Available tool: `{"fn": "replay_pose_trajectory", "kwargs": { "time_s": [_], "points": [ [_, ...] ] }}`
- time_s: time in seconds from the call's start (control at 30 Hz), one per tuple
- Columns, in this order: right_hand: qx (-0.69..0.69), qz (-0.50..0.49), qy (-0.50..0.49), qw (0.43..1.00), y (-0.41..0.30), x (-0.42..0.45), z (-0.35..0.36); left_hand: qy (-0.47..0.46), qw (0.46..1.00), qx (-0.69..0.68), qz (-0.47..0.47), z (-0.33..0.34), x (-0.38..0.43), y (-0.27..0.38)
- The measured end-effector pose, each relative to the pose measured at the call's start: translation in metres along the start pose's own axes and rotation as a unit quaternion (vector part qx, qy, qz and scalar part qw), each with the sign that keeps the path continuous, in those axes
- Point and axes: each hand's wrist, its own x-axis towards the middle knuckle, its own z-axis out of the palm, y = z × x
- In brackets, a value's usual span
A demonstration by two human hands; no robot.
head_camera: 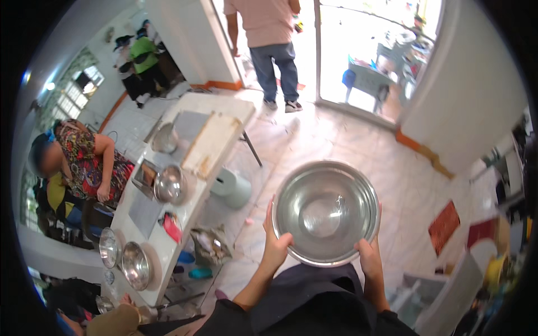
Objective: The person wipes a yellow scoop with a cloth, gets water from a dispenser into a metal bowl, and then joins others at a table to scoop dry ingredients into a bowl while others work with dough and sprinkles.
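A large round stainless steel bowl (325,212) is held up in front of my body, its shiny inside facing me. My left hand (275,241) grips the rim on the left, thumb over the edge and fingers along the outer wall. On the opposite side my right hand (370,252) clasps the rim the same way. The bowl's inside shows only reflections and perhaps a little clear liquid; I cannot tell which. Both hands are away from the long white table (222,161) at the left.
Several metal bowls, including one bowl (170,185), stand on the table. Beneath it are a pale plastic stool (233,189) and a sack (212,245). A person (273,46) stands at the doorway; another person (90,164) sits beyond the table. A red mat (444,227) lies right.
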Motion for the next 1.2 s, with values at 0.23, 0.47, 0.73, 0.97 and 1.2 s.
{"fn": "replay_pose_trajectory", "kwargs": {
  "time_s": [0.23, 0.47, 0.73, 0.97, 1.2],
  "points": [
    [-0.147, -0.104, -0.093, 0.979, -0.061, 0.269, 0.019, 0.088, 0.983, 0.105, 0.121, 0.017, 0.241, 0.013],
    [-0.207, -0.153, -0.188, 0.948, -0.112, 0.509, 0.064, 0.159, 0.979, 0.015, 0.128, 0.023, 0.44, 0.065],
    [-0.392, -0.193, -0.229, 0.87, -0.131, 0.774, 0.126, 0.154, 0.97, 0.013, 0.187, -0.024, 0.703, 0.074],
    [-0.338, -0.228, -0.243, 0.88, -0.175, 0.978, 0.225, 0.244, 0.942, 0.106, 0.204, -0.07, 0.902, 0.108],
    [-0.33, -0.2, -0.395, 0.833, -0.178, 1.163, 0.379, 0.374, 0.92, 0.052, 0.107, -0.149, 1.017, 0.167]
  ]
}}
